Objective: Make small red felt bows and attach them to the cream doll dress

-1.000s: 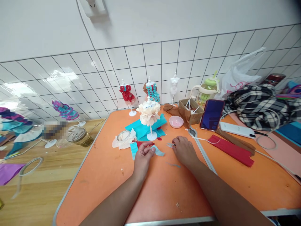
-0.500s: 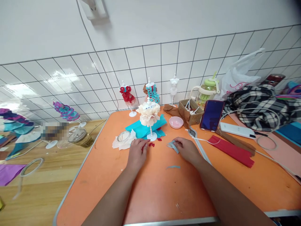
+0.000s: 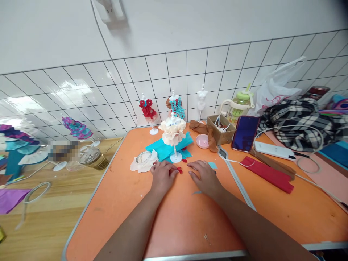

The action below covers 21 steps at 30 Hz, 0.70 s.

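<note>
My left hand (image 3: pixel 162 176) rests on the orange table, fingers bent and thumb apart, its tips at some small red paper scraps (image 3: pixel 179 170). Facing it, my right hand (image 3: pixel 206 178) is open, with thumb and forefinger spread and nothing between them. A light blue paper piece (image 3: pixel 212 165) lies just beyond the right knuckles. A thin blue strip (image 3: pixel 197 192) is partly covered by that hand. Behind both hands stands a small white dress form (image 3: pixel 176 157) wearing a cream ruffled paper dress (image 3: pixel 174 133), over turquoise crepe paper (image 3: pixel 157 148).
Tape on cream paper (image 3: pixel 137 166) lies left. Behind are red-dressed (image 3: pixel 148 110), turquoise-dressed (image 3: pixel 178 107) and bare dress forms (image 3: pixel 201 99). Rightward are a pink bowl (image 3: pixel 201 141), a box (image 3: pixel 223 135), scissors (image 3: pixel 222 152), a phone (image 3: pixel 245 133) and red crepe paper (image 3: pixel 268 175).
My right hand has let go of the light blue paper, now flat on the table, and shifted left. My left hand has moved slightly right, and red scraps now lie at its fingertips.
</note>
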Available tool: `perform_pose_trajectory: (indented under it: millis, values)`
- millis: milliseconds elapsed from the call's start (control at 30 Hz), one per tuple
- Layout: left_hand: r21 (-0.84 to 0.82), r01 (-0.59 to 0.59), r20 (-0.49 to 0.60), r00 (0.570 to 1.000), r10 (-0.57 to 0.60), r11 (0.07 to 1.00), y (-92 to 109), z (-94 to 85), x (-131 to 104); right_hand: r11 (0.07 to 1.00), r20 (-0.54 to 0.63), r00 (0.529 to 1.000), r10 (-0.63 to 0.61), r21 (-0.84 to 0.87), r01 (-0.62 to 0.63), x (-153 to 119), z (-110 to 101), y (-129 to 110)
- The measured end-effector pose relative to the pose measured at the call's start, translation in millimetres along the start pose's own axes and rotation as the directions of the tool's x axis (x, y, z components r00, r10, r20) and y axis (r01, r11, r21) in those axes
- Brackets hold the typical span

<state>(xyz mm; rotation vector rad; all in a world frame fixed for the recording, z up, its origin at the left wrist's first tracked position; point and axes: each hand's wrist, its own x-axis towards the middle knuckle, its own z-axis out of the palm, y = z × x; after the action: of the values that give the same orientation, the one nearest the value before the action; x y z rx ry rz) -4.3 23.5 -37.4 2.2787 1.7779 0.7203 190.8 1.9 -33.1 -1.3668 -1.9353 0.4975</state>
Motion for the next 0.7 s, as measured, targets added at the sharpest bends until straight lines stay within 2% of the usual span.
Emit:
perform_pose_trajectory:
  millis: [167, 267, 367, 467, 567, 633, 700]
  values:
    - [-0.127, -0.114, -0.044, 0.993, 0.11, 0.985, 15, -7.5, -12, 0.923, 0.165, 0.965, 0.204, 0.297, -0.246, 0, 7, -1]
    - [-0.208, -0.117, -0.029, 0.993, 0.114, 0.971, 24, -9.1, -16, 0.892, 0.215, 0.952, 0.218, 0.353, -0.283, 0, 8, 2]
    - [-0.36, -0.098, -0.029, 0.995, 0.093, 0.928, 28, -9.6, -18, 0.901, 0.242, 0.95, 0.198, 0.336, -0.273, 0, 7, 5]
    - [-0.505, -0.031, 0.022, 0.999, 0.049, 0.863, 26, -7.4, -18, 0.954, 0.243, 0.964, 0.108, 0.248, -0.169, -1, 5, 7]
    - [-0.547, 0.086, 0.132, 0.991, -0.016, 0.832, 22, -1.0, -17, 0.974, 0.205, 0.978, 0.046, 0.209, -0.09, -2, 4, 5]
    - [-0.583, 0.165, 0.182, 0.981, -0.071, 0.795, 20, 3.5, -16, 0.964, 0.223, 0.972, 0.077, 0.231, -0.129, -2, 3, 3]
    - [-0.616, 0.218, 0.21, 0.972, -0.109, 0.757, 20, 6.5, -15, 0.936, 0.286, 0.948, 0.142, 0.273, -0.223, -3, 4, 3]
